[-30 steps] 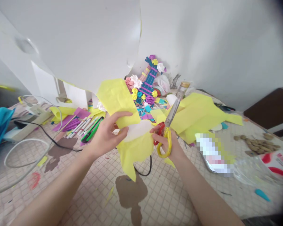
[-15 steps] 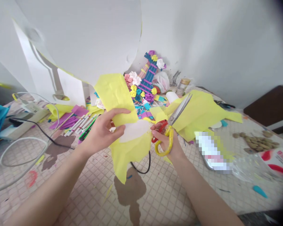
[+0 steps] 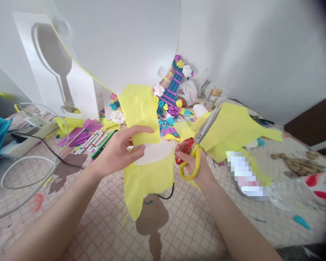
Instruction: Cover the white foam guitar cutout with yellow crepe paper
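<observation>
My left hand [image 3: 116,152] grips a sheet of yellow crepe paper [image 3: 141,105] and a white card piece [image 3: 154,152], thumb in front and fingers curled over. The yellow paper stretches up to the lower edge of a big round white board [image 3: 116,40] with a yellow rim; its lower part hangs loose, ragged at the bottom. My right hand [image 3: 192,159] carries scissors [image 3: 202,134] with red and yellow handles, blades pointing up and away. Its fingertips are close to the card's right end; whether they pinch it I cannot tell.
Behind stand a blue-and-purple paper guitar shape [image 3: 172,87] with paper flowers and a white board with a cut-out [image 3: 24,54]. Markers [image 3: 91,141], a power strip [image 3: 29,139] and cables lie left. More yellow paper [image 3: 228,123], a blurred-out phone-like object [image 3: 246,177] and a plastic bottle [image 3: 290,192] lie right.
The round white board has shifted right and now covers more of the guitar shape. The yellow paper has swung slightly, its loose end hanging lower and further left. Both hands keep their hold.
</observation>
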Demonstrator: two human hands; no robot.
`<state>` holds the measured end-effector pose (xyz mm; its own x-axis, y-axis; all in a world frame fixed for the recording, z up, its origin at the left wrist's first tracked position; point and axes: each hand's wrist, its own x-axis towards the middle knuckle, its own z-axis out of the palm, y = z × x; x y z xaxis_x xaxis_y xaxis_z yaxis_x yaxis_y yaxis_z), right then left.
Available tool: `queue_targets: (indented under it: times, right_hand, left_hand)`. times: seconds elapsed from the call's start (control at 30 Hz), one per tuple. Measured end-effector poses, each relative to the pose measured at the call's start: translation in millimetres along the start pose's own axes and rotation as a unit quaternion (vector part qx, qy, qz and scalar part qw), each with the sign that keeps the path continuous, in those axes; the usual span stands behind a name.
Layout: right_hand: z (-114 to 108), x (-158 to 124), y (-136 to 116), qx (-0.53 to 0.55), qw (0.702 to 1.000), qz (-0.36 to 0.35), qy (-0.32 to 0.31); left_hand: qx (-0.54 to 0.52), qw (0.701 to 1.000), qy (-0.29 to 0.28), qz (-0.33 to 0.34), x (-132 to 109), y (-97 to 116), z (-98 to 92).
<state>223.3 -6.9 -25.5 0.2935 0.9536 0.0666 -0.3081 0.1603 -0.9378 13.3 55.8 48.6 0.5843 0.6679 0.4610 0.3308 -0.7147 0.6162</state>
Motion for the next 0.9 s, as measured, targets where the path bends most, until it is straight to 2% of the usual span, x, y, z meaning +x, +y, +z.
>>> queue_targets:
  times: [0.13, 0.27, 0.37, 0.5, 0.7, 0.9]
  right_hand:
    - [1.7, -2.5, -2.3, -0.040, 0.999, 0.029, -0.018]
    - [6.0, -6.3, -3.6, -0.079, 0.995, 0.061, 0.005]
    - [7.2, -7.3, -1.5, -0.050, 0.995, 0.087, -0.003]
    - [6.1, -6.5, 1.2, 0.012, 0.997, 0.072, -0.022]
    - [7.0, -5.4, 1.4, 0.037, 0.998, 0.052, -0.011]
    - [1.2, -3.7, -4.8, -0.054, 0.998, 0.018, -0.030]
  left_hand:
    - [0.006, 1.000, -0.003, -0.002, 0.4, 1.9, -0.6]
    - [0.028, 1.000, 0.005, 0.009, 0.7, 4.1, -0.9]
    - [0.041, 0.999, 0.011, 0.009, 1.0, 5.0, -1.3]
    - [0.046, 0.999, -0.003, 0.012, 1.5, 5.0, -1.4]
    - [0.032, 0.999, -0.021, 0.011, 1.9, 4.5, -0.9]
    - [0.043, 0.999, -0.022, -0.005, 2.7, 2.5, -14.4]
